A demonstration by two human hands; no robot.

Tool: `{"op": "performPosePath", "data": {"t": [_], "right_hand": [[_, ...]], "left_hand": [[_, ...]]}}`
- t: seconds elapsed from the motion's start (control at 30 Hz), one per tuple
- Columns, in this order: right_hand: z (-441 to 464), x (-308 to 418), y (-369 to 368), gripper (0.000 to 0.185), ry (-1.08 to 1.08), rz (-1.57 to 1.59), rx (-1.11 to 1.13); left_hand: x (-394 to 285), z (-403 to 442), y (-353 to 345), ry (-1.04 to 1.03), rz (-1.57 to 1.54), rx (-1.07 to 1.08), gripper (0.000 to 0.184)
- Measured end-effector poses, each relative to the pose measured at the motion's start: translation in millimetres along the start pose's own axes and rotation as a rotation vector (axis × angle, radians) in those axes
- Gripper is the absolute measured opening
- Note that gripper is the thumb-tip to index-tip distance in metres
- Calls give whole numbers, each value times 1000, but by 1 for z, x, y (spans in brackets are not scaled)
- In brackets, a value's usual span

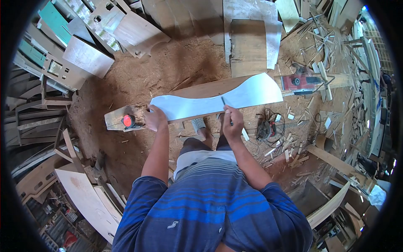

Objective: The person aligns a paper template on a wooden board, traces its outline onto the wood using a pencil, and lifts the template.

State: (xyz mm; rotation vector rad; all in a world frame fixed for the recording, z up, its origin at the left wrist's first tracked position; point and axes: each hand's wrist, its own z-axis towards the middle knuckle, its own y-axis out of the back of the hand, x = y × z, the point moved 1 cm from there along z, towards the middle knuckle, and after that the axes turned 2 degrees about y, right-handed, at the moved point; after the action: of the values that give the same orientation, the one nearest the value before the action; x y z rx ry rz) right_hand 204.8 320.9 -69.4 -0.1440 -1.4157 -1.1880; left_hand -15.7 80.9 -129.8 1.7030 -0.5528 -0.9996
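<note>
A white curved template [218, 97] with a wavy far edge lies on a brown wooden board [201, 89], which shows beyond that edge. My left hand [155, 118] is closed on the template's left end, thumb on top; its other fingers are partly hidden. Near the template's middle, my right hand [233, 122] grips a dark pencil [223, 101], its tip over the white surface close to the wavy edge. Whether the tip touches cannot be made out.
A red-and-black tape measure [128, 121] sits on the plank at left. A red power planer [297, 82] rests at right. Another corded power tool [267, 129] lies on the ground among wood scraps. Cut panels [89, 56] lean at upper left.
</note>
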Motion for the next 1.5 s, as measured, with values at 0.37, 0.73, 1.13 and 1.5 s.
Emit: {"op": "performPosePath", "data": {"t": [0.37, 0.73, 1.13, 1.5], "right_hand": [[7, -6, 6, 21, 56, 0, 30], [86, -22, 56, 25, -273, 569, 192], [211, -15, -19, 28, -197, 376, 1278], [258, -17, -92, 21, 153, 224, 1793]], "left_hand": [[0, -3, 0, -10, 4, -17, 59], [-4, -4, 5, -11, -28, -15, 54], [2, -3, -5, 57, -75, -126, 49], [-28, -78, -14, -3, -219, -540, 59]]}}
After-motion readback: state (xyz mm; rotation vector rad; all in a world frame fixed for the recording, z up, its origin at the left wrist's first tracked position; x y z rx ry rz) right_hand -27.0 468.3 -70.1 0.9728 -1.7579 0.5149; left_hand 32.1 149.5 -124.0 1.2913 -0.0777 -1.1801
